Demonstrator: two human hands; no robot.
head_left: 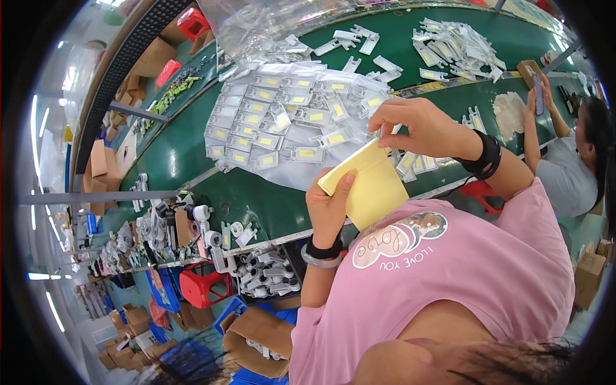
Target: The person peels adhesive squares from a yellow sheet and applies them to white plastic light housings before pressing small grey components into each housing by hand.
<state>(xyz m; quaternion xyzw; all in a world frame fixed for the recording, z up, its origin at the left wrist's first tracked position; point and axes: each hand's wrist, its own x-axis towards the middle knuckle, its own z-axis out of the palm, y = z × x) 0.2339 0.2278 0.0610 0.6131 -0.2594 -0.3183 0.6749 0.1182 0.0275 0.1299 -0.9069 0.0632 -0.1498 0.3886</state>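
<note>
My left hand grips a stack of yellow paper sheets in front of my chest, thumb on its face and fingers behind. At the upper corner of the stack, my right hand is closed in a pinch, its fingertips at the edge of the sheets. Just beyond both hands, clear plastic parts with yellow rectangles lie in loose rows on a white plastic sheet. More of these parts lie behind the yellow stack, partly hidden by it and my right arm.
The green worktable carries a heap of clear parts at the far right. White devices stand at left, above a red stool. An open cardboard box is below. At right, a co-worker holds a phone.
</note>
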